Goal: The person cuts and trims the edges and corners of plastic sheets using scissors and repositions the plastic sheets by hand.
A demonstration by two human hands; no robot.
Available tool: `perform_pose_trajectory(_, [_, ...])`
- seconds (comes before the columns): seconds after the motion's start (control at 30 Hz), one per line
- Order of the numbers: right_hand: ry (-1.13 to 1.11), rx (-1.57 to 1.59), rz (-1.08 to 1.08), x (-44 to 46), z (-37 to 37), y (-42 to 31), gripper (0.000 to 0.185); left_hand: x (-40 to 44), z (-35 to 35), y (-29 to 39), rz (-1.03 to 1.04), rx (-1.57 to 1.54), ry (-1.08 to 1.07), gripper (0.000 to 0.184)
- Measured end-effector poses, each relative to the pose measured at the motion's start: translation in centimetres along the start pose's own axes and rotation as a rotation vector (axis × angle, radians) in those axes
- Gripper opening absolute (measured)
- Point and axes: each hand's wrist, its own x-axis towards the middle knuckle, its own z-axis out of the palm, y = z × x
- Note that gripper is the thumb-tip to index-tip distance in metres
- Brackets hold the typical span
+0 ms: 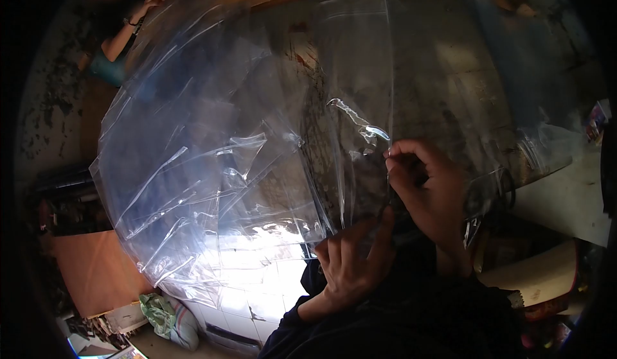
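A narrow clear plastic sheet (pixel 357 57) stretches away from me over the dark table, with a shiny crease near its right edge. My right hand (pixel 427 189) is closed, thumb and forefinger pinching that edge. My left hand (pixel 357 256) rests palm down at the near end of the sheet, its fingers bent and apart and the thumb pointing up; its fingertips are partly hidden. To the left, a large wrinkled pile of clear plastic sheeting (pixel 186 121) covers the table and hangs over its near edge.
Another person's arm (pixel 119 41) reaches to the far left edge of the plastic. An orange-brown board (pixel 103 272) stands at lower left, beside a white sack (pixel 185 327) and green plastic (pixel 157 314). A pale surface (pixel 565 198) lies at the right.
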Motion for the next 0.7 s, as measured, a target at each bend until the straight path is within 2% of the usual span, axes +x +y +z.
perform_pose_trajectory(0.13, [-0.055,-0.041,-0.049,0.0,-0.3,-0.4,0.018,0.2,0.0,-0.1,0.032,-0.005,0.047,0.042])
perform_pose_trajectory(0.2, [-0.078,-0.214,-0.213,-0.3,-0.3,-0.4,0.022,0.4,-0.4,-0.2,0.078,-0.017,0.028,0.042])
perform_pose_trajectory(0.23, [-0.072,-0.217,-0.220,-0.3,-0.3,-0.6,0.022,0.5,-0.4,-0.1,0.084,-0.018,0.035,0.042])
perform_pose_trajectory(0.3, [-0.006,-0.311,-0.456,-0.5,-0.2,-1.2,0.022,0.4,-0.6,-0.1,0.082,-0.304,-0.027,0.044])
perform_pose_trajectory(0.33, [-0.003,-0.312,-0.460,-0.3,-0.3,-1.4,0.022,0.5,-0.9,-0.1,0.086,-0.304,-0.024,0.044])
perform_pose_trajectory(0.4, [0.061,-0.420,-0.746,0.8,-0.8,-2.1,0.016,0.8,-1.7,-0.2,0.121,-0.413,-0.037,0.046])
perform_pose_trajectory(0.43, [0.071,-0.424,-0.749,1.1,-1.3,-2.6,0.016,1.0,-2.1,-0.3,0.132,-0.414,-0.035,0.046])
perform_pose_trajectory(0.5, [0.053,-0.741,-1.071,1.5,-2.8,-3.2,0.008,1.3,-2.9,-0.6,0.145,-0.343,0.118,0.044])
perform_pose_trajectory(0.53, [0.008,-0.781,-1.167,1.7,-3.3,-3.4,0.011,1.5,-3.5,-0.8,0.115,-0.338,0.174,0.043])
perform_pose_trajectory(0.57, [0.015,-0.784,-1.171,1.7,-3.9,-3.5,0.011,1.5,-3.2,-1.3,0.099,-0.303,0.368,0.045])
perform_pose_trajectory(0.63, [0.023,-0.844,-1.360,1.8,-5.2,-3.6,0.010,2.0,-3.4,-2.9,-0.032,-0.068,0.668,0.072])
perform_pose_trajectory(0.67, [0.028,-0.845,-1.361,2.2,-5.9,-3.6,0.010,2.8,-4.3,-3.5,-0.041,0.046,0.766,0.081])
perform_pose_trajectory(0.7, [0.036,-0.828,-1.475,2.6,-6.8,-3.5,0.011,3.2,-5.3,-4.0,-0.078,0.174,0.836,0.087])
